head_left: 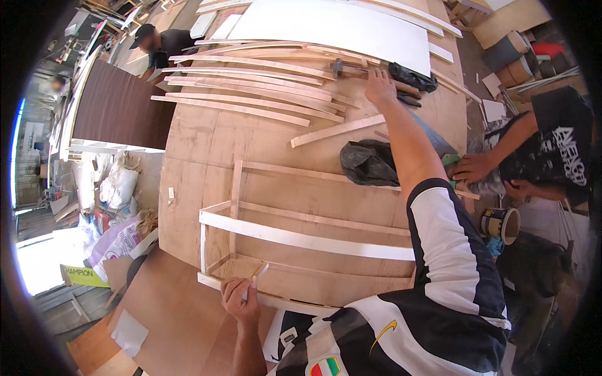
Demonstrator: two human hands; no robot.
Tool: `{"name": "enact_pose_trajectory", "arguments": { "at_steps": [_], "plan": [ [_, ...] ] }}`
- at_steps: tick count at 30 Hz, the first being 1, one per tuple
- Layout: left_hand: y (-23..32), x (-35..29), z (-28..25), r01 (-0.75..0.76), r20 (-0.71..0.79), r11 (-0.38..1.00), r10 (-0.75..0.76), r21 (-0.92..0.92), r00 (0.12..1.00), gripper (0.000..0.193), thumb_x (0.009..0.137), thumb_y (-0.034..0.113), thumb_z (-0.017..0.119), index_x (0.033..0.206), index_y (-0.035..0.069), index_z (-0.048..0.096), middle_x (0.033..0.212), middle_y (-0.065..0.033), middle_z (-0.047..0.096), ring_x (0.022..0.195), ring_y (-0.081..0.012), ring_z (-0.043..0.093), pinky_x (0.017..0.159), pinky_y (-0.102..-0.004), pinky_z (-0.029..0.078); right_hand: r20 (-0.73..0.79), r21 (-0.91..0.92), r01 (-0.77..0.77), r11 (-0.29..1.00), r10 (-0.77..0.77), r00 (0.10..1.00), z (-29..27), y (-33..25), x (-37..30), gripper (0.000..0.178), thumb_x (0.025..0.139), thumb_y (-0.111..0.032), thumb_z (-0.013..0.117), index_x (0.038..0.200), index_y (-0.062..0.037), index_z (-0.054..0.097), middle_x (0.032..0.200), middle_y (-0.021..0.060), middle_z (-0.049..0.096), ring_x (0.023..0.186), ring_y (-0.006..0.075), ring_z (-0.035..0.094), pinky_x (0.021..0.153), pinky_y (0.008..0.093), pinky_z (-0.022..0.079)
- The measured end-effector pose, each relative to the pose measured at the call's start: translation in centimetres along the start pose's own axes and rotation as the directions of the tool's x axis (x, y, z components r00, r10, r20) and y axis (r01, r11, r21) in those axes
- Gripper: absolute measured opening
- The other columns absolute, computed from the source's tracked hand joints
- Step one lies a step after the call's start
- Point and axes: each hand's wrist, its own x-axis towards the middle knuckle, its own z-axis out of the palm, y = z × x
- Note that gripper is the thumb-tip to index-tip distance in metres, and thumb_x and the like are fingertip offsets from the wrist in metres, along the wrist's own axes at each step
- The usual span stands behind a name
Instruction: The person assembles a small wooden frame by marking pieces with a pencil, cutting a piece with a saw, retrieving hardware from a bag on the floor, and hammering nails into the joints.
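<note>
A wooden frame (313,238) of thin strips, its near rails faced in white, stands on the worktable in front of me. At its near left corner my left hand (241,299) is closed, pinching a small pale strip of wood (259,271) by its lower end. My right arm stretches across the table. My right hand (380,89) is closed over the handle of a hammer (338,69), whose head shows to the left of the fingers. Dark-handled pliers (409,97) lie just right of that hand. A crumpled black plastic bag (367,161) sits beside my forearm.
Several long curved wooden strips (251,81) cover the far left of the table (194,138), near a large white panel (332,28). One co-worker (172,47) bends at the far left; another's hands (476,168) are at the right edge. An open bucket (501,225) stands below them.
</note>
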Motion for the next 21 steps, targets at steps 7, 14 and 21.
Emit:
{"name": "enact_pose_trajectory", "arguments": {
  "at_steps": [7, 14, 21],
  "plan": [
    [0.6, -0.3, -0.7, 0.042, -0.024, 0.999, -0.042, 0.022, 0.999, 0.017, 0.075, -0.006, 0.081, 0.086, 0.002, 0.072, 0.089, -0.0095, 0.071, 0.089, -0.0307, 0.065, 0.083, -0.042, 0.053, 0.086, -0.198, 0.042, 0.979, -0.025, 0.996, -0.1, -0.5, 0.3, 0.036, 0.1, -0.023, 0.051, 0.133, -0.0122, 0.063, 0.136, 0.0138, 0.065, 0.134, 0.0311, 0.053, 0.107, 0.051, 0.042],
    [-1.5, -2.9, -3.4, 0.032, -0.095, 0.999, -0.028, 0.042, 0.995, 0.016, 0.075, -0.006, 0.081, 0.085, 0.003, 0.071, 0.089, -0.0116, 0.072, 0.084, -0.0322, 0.065, 0.081, -0.0423, 0.053, -0.035, -0.333, 0.2, 0.922, -0.224, 0.974, -1.9, -5.7, -1.2, 0.028, 0.096, -0.018, 0.053, 0.114, -0.006, 0.072, 0.114, 0.0168, 0.071, 0.107, 0.0342, 0.07, 0.094, 0.055, 0.054],
    [-2.5, -2.8, -3.7, 0.046, -0.227, 0.989, -0.078, -0.143, 0.971, 0.016, 0.079, -0.003, 0.083, 0.093, -0.001, 0.076, 0.091, -0.0129, 0.073, 0.083, -0.0277, 0.068, 0.075, -0.0355, 0.053, -0.054, 0.35, 0.19, 0.917, -0.183, 0.982, -12.8, -6.2, -8.0, 0.052, 0.091, -0.042, 0.07, 0.112, 0.005, 0.067, 0.08, 0.0148, 0.072, 0.072, 0.0283, 0.071, 0.068, 0.0411, 0.055]
  ]
}}
